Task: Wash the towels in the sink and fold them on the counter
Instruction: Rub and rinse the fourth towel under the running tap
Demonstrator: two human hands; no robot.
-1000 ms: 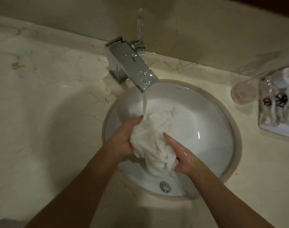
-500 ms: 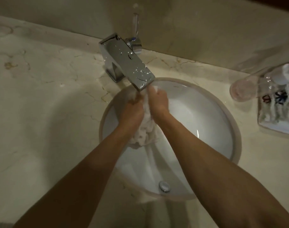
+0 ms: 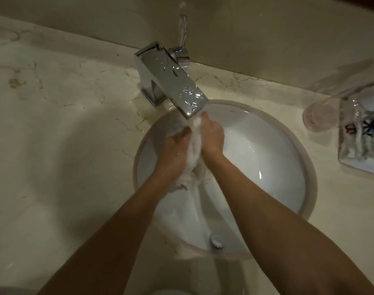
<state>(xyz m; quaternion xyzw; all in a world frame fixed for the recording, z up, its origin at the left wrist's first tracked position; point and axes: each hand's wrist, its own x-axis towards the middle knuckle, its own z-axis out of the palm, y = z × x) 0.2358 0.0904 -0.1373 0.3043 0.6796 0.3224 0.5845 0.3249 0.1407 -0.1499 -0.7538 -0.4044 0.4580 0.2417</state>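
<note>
I am gripping the towel (image 3: pixel 195 145) with my left hand (image 3: pixel 178 146) and right hand (image 3: pixel 211 136), fingers closed around it. I am holding it under the tap (image 3: pixel 171 78), over the sink (image 3: pixel 267 158).

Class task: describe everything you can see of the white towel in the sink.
The towel is white, soft cloth, looking wet and bunched into a narrow twisted rope. The left hand and right hand grip it between them, just under the spout of the chrome faucet. Its lower end trails down inside the white sink toward the drain, blurred there.

Chrome faucet (image 3: pixel 171 79) behind the basin, clear glass (image 3: pixel 319 118) lying beside patterned tray (image 3: pixel 352 167)
</note>
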